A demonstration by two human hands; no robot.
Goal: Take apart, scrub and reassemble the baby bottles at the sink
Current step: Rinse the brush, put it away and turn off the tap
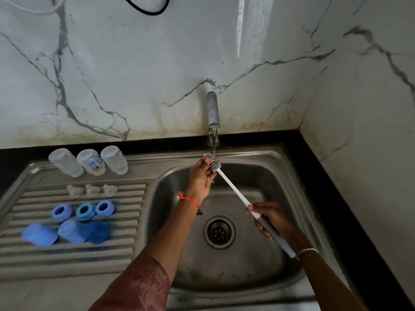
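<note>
My right hand (270,219) grips the grey handle of a long white bottle brush (233,189) over the sink basin (265,263). My left hand (201,175) pinches the grey bristle head (213,162) under water running from the tap (213,113). On the draining board (74,254) three clear bottle bodies (89,161) stand upside down at the back. In front of them lie three clear teats (92,189), then three blue collar rings (84,211), then three blue caps (69,232).
The drain (219,232) sits in the middle of the basin. A black counter edge (350,198) runs along the right. Marble wall tiles (134,75) rise behind the sink and at the right.
</note>
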